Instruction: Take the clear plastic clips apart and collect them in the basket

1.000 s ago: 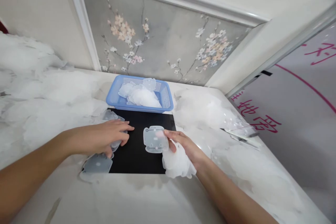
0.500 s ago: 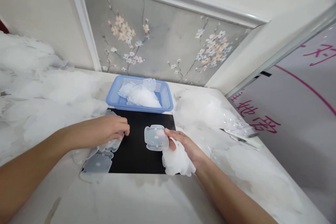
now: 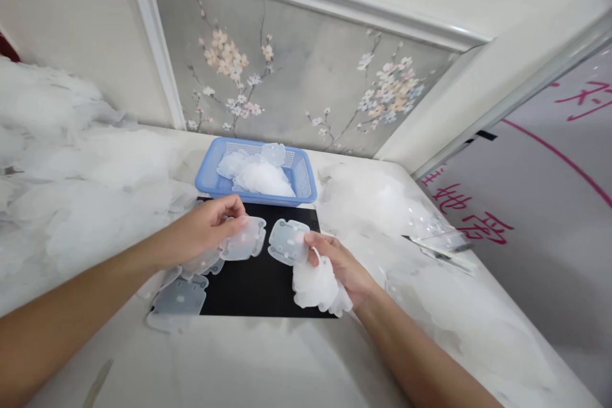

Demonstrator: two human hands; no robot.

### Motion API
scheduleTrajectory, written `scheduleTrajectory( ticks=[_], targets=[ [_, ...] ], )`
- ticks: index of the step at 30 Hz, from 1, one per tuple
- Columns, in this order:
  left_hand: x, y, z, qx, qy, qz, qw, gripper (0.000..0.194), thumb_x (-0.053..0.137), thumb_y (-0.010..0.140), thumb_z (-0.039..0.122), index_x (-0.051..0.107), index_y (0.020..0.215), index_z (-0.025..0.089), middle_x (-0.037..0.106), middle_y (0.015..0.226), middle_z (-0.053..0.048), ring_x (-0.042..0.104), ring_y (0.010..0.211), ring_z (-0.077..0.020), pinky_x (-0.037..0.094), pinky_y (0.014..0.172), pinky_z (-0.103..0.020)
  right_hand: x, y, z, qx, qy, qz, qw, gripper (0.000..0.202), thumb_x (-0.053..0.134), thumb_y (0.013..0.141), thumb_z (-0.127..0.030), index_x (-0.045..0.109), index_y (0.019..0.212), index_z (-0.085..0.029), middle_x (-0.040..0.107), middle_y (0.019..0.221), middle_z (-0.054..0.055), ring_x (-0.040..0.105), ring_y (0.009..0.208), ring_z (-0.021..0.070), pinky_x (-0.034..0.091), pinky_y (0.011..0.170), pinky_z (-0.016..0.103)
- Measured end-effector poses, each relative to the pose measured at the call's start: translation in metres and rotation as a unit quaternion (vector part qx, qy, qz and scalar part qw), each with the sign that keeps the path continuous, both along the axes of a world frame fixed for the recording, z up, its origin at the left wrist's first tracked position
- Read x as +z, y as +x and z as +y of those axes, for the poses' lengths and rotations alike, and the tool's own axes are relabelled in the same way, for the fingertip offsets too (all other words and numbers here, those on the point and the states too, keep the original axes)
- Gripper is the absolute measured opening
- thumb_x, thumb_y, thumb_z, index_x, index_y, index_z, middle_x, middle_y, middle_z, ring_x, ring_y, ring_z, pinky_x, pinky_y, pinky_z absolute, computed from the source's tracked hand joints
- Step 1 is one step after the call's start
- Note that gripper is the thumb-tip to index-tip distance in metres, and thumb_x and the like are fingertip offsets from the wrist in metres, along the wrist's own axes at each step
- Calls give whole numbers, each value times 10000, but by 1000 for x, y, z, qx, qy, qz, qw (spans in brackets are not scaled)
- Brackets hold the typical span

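Observation:
Between its thumb and fingers, my left hand (image 3: 210, 227) pinches a translucent plastic sheet (image 3: 246, 239) over a black mat (image 3: 248, 290). My right hand (image 3: 340, 262) grips a similar sheet (image 3: 288, 242) by its right edge, close beside the first one but apart from it. Below that sheet, a bunch of white translucent sheets (image 3: 315, 284) hangs from the same hand. Under my left forearm, several loose sheets (image 3: 179, 299) overlap the mat's left edge. My left hand partly covers some of them.
Behind the mat stands a blue basket (image 3: 205, 172) holding more sheets. A large heap of translucent sheets (image 3: 95, 204) covers the table's left side. On the right lie a bagged pile (image 3: 368, 197) and a whiteboard (image 3: 535, 255) with pink writing.
My left hand has lifted a sheet from the left-hand sheets and moved it right and slightly up, near the right hand's sheet. The right hand has shifted only slightly.

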State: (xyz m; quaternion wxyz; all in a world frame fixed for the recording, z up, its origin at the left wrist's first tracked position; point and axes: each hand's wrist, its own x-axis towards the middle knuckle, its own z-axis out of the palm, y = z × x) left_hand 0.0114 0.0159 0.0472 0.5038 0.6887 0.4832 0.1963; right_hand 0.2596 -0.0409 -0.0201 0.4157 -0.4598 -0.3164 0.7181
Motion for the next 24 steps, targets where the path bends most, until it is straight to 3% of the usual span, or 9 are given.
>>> scheduleTrajectory(
  ticks=[3, 7, 12, 17, 20, 24],
  targets=[
    [-13, 7, -3, 38, -163, -119, 979, 252, 607, 894, 446, 503, 842, 222, 610, 736, 39, 584, 666, -132, 468, 633, -265, -2, 0, 0, -40, 57, -54, 996, 509, 740, 721, -610, 515, 518, -200, 449, 486, -45, 374, 443, 94, 261, 455, 256],
    [-17, 10, -6, 33, -262, -225, 938, 217, 594, 925, 434, 556, 962, 223, 699, 914, -9, 681, 843, -171, 535, 778, -328, 3, -4, -4, -39, 181, -147, 971, 541, 678, 791, -561, 391, 488, -217, 431, 593, -22, 372, 525, 116, 294, 524, 285],
    [-11, 13, -8, 28, -292, -246, 924, 325, 390, 1012, 468, 579, 1021, 205, 710, 939, -42, 700, 809, -182, 551, 793, -357, 5, -12, -14, -2, 310, -339, 888, 442, 705, 792, -323, 343, 556, -229, 491, 629, -15, 458, 586, 138, 345, 564, 283],
    [-11, 13, -10, 20, -303, -248, 920, 349, 453, 975, 515, 584, 1061, 203, 727, 963, -63, 711, 825, -208, 549, 801, -369, -2, -13, -17, -9, 371, -412, 832, 131, 646, 821, -250, 542, 902, -250, 504, 602, -71, 473, 526, 122, 389, 533, 253],
    [-13, 12, -11, 7, -304, -250, 919, 390, 449, 968, 549, 585, 1072, 198, 725, 979, -72, 718, 850, -223, 543, 810, -371, -6, -13, -16, -11, 421, -435, 796, 321, 606, 838, -203, 558, 1149, -264, 516, 600, -77, 518, 553, 133, 440, 572, 256],
    [-15, 11, -12, -12, -309, -256, 916, 419, 472, 946, 587, 584, 1064, 201, 725, 993, -72, 723, 880, -239, 538, 827, -374, -7, -12, -16, -15, 469, -444, 764, 433, 587, 853, -173, 562, 1267, -296, 529, 630, -58, 540, 591, 142, 482, 602, 263]
  ],
)
